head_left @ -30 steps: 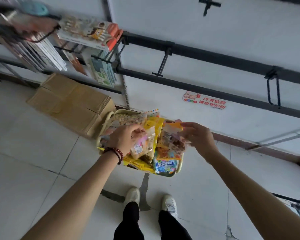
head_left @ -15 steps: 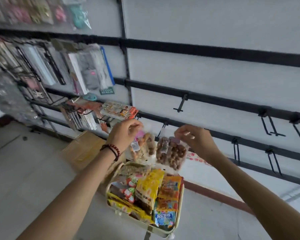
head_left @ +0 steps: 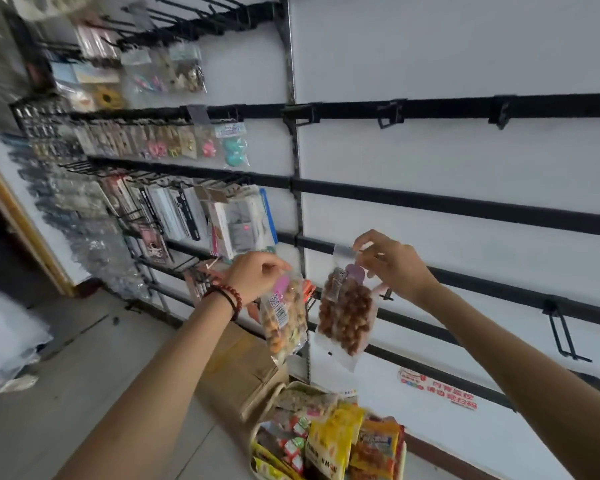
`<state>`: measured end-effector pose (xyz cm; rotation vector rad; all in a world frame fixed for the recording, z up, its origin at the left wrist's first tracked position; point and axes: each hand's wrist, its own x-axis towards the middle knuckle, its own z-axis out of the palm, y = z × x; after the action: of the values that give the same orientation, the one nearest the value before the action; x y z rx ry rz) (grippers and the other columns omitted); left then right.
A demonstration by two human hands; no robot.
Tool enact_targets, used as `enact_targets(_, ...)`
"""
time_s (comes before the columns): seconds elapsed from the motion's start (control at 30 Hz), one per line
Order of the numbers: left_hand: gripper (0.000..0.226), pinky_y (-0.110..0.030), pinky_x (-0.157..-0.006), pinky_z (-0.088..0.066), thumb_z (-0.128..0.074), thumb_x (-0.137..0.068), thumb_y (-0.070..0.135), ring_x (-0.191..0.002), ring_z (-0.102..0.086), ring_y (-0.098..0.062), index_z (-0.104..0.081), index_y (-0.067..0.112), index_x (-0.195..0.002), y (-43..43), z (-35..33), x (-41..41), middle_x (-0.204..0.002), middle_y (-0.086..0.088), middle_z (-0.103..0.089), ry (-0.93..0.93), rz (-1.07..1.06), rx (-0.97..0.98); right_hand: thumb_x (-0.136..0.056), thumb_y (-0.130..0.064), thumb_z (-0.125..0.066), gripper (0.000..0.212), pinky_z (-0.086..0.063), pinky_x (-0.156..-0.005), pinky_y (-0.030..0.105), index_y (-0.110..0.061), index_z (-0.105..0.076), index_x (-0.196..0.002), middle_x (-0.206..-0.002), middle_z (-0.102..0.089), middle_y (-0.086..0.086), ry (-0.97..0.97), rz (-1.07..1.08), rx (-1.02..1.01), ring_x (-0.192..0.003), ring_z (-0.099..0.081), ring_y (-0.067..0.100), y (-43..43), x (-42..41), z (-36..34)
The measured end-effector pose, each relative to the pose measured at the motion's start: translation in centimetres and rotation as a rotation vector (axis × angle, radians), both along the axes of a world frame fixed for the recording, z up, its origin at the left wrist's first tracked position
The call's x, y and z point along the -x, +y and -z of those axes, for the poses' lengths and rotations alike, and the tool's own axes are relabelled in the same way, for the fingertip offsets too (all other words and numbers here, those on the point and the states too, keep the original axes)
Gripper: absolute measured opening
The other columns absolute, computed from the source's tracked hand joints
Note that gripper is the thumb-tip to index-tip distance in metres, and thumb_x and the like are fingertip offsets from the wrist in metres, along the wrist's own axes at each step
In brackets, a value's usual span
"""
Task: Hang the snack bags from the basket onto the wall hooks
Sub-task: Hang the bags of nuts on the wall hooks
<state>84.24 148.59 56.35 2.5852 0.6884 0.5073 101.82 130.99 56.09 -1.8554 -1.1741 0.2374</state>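
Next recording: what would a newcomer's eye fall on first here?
At mid-frame the left hand pinches a clear mixed snack bag, and the right hand pinches a brown snack bag by its top strip. Below them stands a basket crammed with bright packets, and black hooks jut bare from the white wall on the right.

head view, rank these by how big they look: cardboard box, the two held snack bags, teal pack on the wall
1. cardboard box, though partly hidden
2. brown bag and mixed bag: too alike to rank
3. teal pack, smallest, but farther off
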Motion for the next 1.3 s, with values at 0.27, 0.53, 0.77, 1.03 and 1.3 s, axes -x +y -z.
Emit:
enact_targets(0.27,0.025,-0.011,-0.060,-0.048,-0.053,-0.094,0.012,-0.080,-0.061,-0.007,-0.066,0.021,-0.114,1.3,-0.2,0.5,-0.113,0.009,-0.064,0.070,-0.054,-0.016,-0.094,0.001,-0.045,0.028,-0.059,-0.061,0.027,-0.012,-0.069,-0.096,-0.102,-0.063,0.003,0.196,-0.046,0.225,-0.094,-0.063,0.022,2.7,-0.8,-0.4)
enact_targets(0.53,0.018,-0.015,-0.068,-0.044,-0.069,-0.081,0.032,-0.081,-0.058,-0.007,-0.071,0.018,-0.092,2.8,0.2,-0.4,-0.093,0.003,-0.068,-0.036,-0.061,-0.091,-0.088,-0.008,-0.062,0.011,-0.059,-0.061,0.031,-0.010,-0.072,-0.092,-0.092,-0.067,0.001,0.449,-0.034,0.147,-0.082,-0.065,0.015,3.3,-1.8,0.2)
enact_targets(0.77,0.013,-0.006,-0.049,-0.034,-0.053,-0.093,0.030,-0.062,-0.050,0.001,-0.055,0.017,-0.091,2.2,0.4,-1.7,-0.079,0.014,-0.054,-0.035,-0.074,-0.222,-0.088,-0.006,-0.059,0.015,-0.059,-0.061,0.035,-0.004,-0.073,-0.093,-0.106,-0.067,0.010,0.569,-0.041,0.143,-0.094,-0.064,0.019,3.8,-2.2,-0.3)
enact_targets(1.03,0.011,-0.024,-0.049,-0.047,-0.053,-0.094,0.030,-0.076,-0.065,-0.012,-0.050,0.026,-0.084,2.6,1.3,-2.5,-0.088,0.010,-0.066,-0.098,-0.082,-0.099,-0.085,0.007,-0.056,0.024,-0.059,-0.068,0.041,-0.009,-0.072,-0.094,-0.113,-0.065,0.002,0.382,-0.143,0.259,-0.097,-0.063,0.023,5.2,-0.6,-0.5)
enact_targets(1.3,0.006,-0.036,-0.065,-0.058,-0.056,-0.089,0.034,-0.081,-0.064,-0.011,-0.060,0.030,-0.089,5.0,-2.4,-2.8,-0.097,0.011,-0.065,-0.232,-0.070,-0.078,-0.075,-0.034,-0.076,0.009,-0.048,-0.055,0.027,-0.029,-0.074,-0.083,-0.092,-0.061,-0.008,-0.155,-0.007,0.002,-0.078,-0.056,0.005,7.0,-1.2,-2.5)
